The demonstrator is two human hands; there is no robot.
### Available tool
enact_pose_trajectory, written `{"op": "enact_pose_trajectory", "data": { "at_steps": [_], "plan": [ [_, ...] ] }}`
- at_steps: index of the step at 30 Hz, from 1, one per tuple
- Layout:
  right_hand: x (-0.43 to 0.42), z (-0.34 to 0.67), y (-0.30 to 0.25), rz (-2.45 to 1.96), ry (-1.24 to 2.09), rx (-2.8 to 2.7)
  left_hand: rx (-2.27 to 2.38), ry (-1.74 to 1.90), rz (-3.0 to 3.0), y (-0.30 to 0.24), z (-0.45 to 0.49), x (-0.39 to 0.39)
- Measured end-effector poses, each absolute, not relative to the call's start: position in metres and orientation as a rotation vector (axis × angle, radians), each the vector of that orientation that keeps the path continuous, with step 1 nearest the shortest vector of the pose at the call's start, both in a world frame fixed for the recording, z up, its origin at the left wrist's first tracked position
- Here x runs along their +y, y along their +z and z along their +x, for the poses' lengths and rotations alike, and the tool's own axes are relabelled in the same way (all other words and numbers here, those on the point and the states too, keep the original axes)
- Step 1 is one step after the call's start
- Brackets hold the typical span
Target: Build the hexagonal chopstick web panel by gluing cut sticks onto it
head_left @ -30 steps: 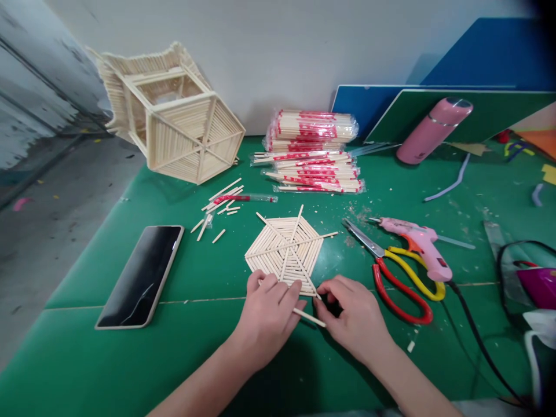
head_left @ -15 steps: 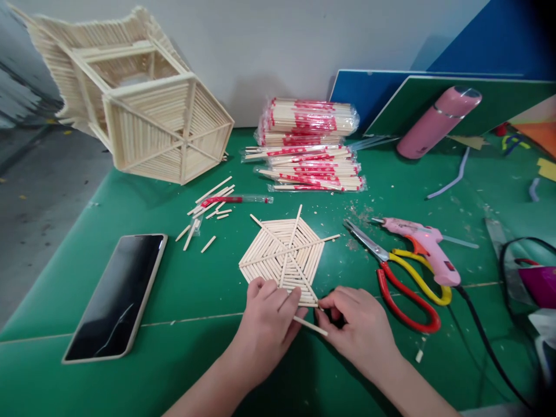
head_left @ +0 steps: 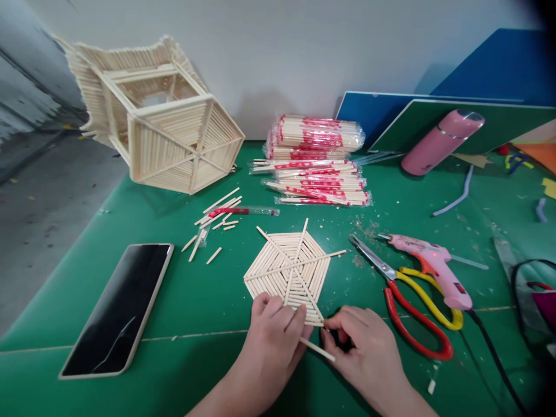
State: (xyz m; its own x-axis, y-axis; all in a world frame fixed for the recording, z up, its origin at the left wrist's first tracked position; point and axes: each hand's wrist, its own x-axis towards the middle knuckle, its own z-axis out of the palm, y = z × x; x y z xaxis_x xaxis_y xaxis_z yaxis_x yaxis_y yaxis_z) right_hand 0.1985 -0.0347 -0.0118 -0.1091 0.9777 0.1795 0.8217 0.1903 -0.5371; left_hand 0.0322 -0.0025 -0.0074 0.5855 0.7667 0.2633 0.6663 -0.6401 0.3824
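A flat hexagonal panel of pale chopsticks (head_left: 289, 269) lies on the green table, its crossing spokes sticking out past the far edges. My left hand (head_left: 278, 333) is closed at the panel's near edge, its fingers over the sticks there. From under its fingers a loose chopstick (head_left: 319, 350) slants out to the lower right. At the panel's near right corner my right hand (head_left: 360, 344) pinches the stick ends between thumb and forefinger; the exact contact is partly hidden. Open-bladed scissors (head_left: 391, 272) with red and yellow handles lie right of the panel, beside a pink glue gun (head_left: 434, 260).
A larger chopstick structure (head_left: 186, 145) rests tilted at the back left. Wrapped chopsticks (head_left: 319, 162) are piled by the wall, with cut pieces (head_left: 221, 208) in front. A phone (head_left: 117, 313) lies left; a pink flask (head_left: 443, 142) leans on boards (head_left: 403, 124) at the back right.
The whole view has shifted, so things appear slightly lower and further right. Both hands keep the same hold at the panel's near edge, with no clear movement against it.
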Motion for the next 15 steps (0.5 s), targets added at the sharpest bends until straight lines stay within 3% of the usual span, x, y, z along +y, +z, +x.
{"op": "enact_pose_trajectory", "data": {
  "at_steps": [15],
  "plan": [
    [-0.0357,0.1985,-0.0190,-1.615,0.343,-1.966,1.183,0.626,2.554,-0.0115,0.0306,-0.0048]
  ]
}}
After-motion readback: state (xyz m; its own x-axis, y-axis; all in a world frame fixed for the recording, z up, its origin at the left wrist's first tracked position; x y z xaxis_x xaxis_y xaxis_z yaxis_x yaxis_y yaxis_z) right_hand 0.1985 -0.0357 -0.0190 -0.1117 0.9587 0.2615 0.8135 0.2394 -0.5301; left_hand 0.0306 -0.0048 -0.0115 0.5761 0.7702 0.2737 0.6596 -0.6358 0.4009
